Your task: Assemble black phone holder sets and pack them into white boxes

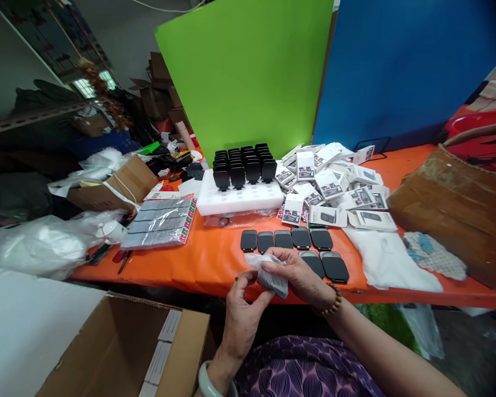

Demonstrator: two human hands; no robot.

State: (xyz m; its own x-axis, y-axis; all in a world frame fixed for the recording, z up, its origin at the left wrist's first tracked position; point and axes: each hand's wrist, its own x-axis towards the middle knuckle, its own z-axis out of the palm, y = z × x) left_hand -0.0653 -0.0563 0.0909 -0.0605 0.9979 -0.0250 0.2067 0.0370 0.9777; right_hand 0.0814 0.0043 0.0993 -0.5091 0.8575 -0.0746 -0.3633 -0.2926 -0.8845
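Note:
Just above the front edge of the orange table, I hold a small translucent plastic bag (273, 279), and its contents do not show clearly. My right hand (300, 274) pinches the bag's upper right part between thumb and fingers. Curled around its lower left edge, the finger and thumb of my left hand (243, 314) touch the plastic. Several flat, dark rounded-square pads (283, 240) lie in a row behind my hands. Two more pads (334, 267) sit closer, partly behind my right hand.
White foam tray (240, 205) with upright black pads (253, 168) stands at the back. Beside it is a heap of small white boxes (328, 184). A stack of grey plastic sleeves (161, 223) lies left; an open carton (194, 336) stands front left. White cloth (386, 259) lies right.

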